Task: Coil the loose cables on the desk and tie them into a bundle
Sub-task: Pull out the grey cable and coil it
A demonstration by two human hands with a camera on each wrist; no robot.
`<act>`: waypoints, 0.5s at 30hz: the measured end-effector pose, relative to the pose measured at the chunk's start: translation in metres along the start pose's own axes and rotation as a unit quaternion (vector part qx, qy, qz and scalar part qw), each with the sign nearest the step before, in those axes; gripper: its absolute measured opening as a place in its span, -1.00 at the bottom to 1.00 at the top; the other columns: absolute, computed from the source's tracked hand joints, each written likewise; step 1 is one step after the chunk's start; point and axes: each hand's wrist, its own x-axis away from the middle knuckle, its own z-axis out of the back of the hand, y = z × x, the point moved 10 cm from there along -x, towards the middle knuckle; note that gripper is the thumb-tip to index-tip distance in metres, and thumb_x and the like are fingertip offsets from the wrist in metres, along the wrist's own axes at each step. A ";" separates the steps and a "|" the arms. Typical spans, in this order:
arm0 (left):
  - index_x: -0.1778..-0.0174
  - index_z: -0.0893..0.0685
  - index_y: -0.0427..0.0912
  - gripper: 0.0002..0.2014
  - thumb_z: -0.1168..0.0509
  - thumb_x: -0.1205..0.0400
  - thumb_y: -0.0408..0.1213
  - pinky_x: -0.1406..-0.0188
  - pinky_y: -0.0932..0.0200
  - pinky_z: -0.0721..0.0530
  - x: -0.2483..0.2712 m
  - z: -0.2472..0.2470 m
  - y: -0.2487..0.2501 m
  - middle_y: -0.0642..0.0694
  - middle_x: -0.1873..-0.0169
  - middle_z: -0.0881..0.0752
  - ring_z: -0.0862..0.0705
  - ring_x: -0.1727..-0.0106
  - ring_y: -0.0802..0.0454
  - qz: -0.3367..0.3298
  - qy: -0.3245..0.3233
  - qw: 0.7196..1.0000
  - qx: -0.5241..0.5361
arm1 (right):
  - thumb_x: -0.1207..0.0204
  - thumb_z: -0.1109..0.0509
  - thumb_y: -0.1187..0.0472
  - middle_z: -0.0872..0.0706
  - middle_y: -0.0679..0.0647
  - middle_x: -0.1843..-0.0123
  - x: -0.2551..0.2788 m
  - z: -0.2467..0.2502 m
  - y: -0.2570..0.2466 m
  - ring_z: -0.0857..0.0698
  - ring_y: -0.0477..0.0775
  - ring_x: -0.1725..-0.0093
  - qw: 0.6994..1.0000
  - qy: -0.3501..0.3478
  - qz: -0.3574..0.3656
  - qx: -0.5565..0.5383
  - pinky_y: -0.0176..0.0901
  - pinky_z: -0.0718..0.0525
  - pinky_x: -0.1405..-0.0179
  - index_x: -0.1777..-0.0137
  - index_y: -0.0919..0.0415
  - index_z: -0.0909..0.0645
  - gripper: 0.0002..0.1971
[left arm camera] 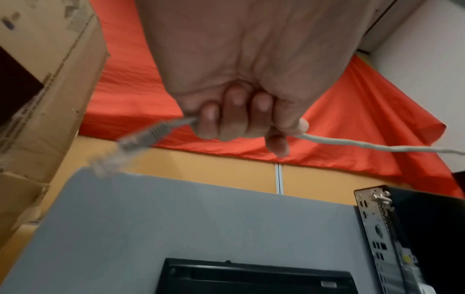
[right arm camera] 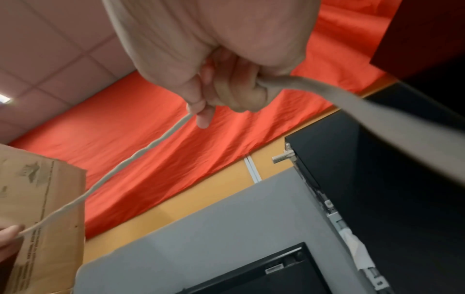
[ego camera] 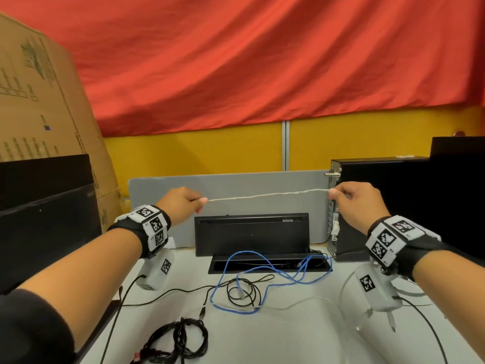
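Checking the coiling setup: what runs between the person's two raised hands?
A thin pale grey cable stretches nearly straight from the left hand to the right hand, both pinching it above the desk; the head view shows this best.

I can't read any words or numbers from here. The cardboard box (ego camera: pixel 39 101) at the tabletop's far left corner carries printed lines and a logo, all too blurred. The wrist bands (ego camera: pixel 153 227) show only black-and-white coded squares.
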 end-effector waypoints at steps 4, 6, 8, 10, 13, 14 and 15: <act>0.36 -0.74 -0.09 -0.57 -0.22 -0.70 0.08 0.35 0.15 -0.45 0.000 0.006 -0.014 -0.07 0.52 -0.56 -0.54 0.42 -0.03 0.045 -0.001 0.998 -0.036 | -0.61 -0.37 0.11 -0.70 0.07 0.34 0.004 -0.011 -0.003 -0.63 0.01 0.31 1.000 -0.014 0.013 -0.006 -0.26 -0.44 0.38 0.22 0.04 -0.71 -0.82; 0.36 -0.75 -0.14 -0.57 -0.23 -0.71 0.04 0.33 0.13 -0.42 0.000 0.005 -0.019 -0.06 0.53 -0.53 -0.51 0.43 -0.01 0.058 -0.009 0.998 -0.022 | -0.61 -0.37 0.11 -0.69 0.06 0.35 0.005 -0.009 -0.002 -0.63 0.01 0.31 1.000 -0.003 0.015 -0.015 -0.26 -0.44 0.37 0.21 0.03 -0.71 -0.83; 0.35 -0.76 -0.19 -0.58 -0.22 -0.73 -0.05 0.34 0.13 -0.38 0.000 0.002 -0.023 -0.05 0.56 -0.48 -0.46 0.45 0.02 0.061 -0.018 0.998 -0.003 | -0.61 -0.37 0.11 -0.70 0.05 0.36 0.005 -0.006 0.000 -0.63 0.00 0.32 0.999 0.014 0.016 -0.026 -0.26 -0.46 0.37 0.22 0.01 -0.71 -0.83; 0.32 -0.78 -0.22 -0.60 -0.22 -0.74 -0.11 0.34 0.14 -0.41 0.000 -0.003 -0.028 -0.07 0.54 -0.48 -0.45 0.44 0.00 0.065 -0.032 0.997 0.009 | -0.60 -0.37 0.12 -0.69 0.04 0.38 0.007 -0.004 -0.001 -0.62 -0.02 0.34 0.998 0.026 0.028 -0.040 -0.27 -0.48 0.36 0.23 -0.01 -0.70 -0.82; 0.29 -0.81 -0.20 -0.64 -0.25 -0.72 -0.12 0.18 0.12 -0.52 0.000 -0.007 -0.036 -0.15 0.37 -0.63 -0.56 0.27 -0.07 0.091 -0.050 0.994 -0.033 | -0.61 -0.37 0.13 -0.67 0.02 0.41 0.012 -0.007 -0.008 -0.58 -0.05 0.40 0.996 0.037 0.049 -0.060 -0.27 -0.48 0.38 0.21 0.00 -0.69 -0.84; 0.28 -0.81 -0.17 -0.65 -0.26 -0.72 -0.11 0.18 0.12 -0.52 0.000 -0.004 -0.037 -0.15 0.33 -0.68 -0.60 0.24 -0.08 0.096 -0.044 0.992 -0.068 | -0.61 -0.37 0.14 -0.65 0.01 0.43 0.014 -0.009 -0.012 -0.56 -0.08 0.43 0.995 0.041 0.060 -0.064 -0.27 -0.49 0.40 0.19 0.00 -0.69 -0.85; 0.25 -0.80 -0.16 -0.67 -0.26 -0.71 -0.10 0.21 0.13 -0.53 0.000 0.001 -0.038 -0.16 0.30 -0.71 -0.63 0.23 -0.08 0.099 -0.030 0.989 -0.107 | -0.61 -0.37 0.14 -0.63 0.00 0.44 0.017 -0.010 -0.017 -0.54 -0.10 0.45 0.994 0.044 0.073 -0.066 -0.28 -0.50 0.42 0.17 -0.01 -0.69 -0.87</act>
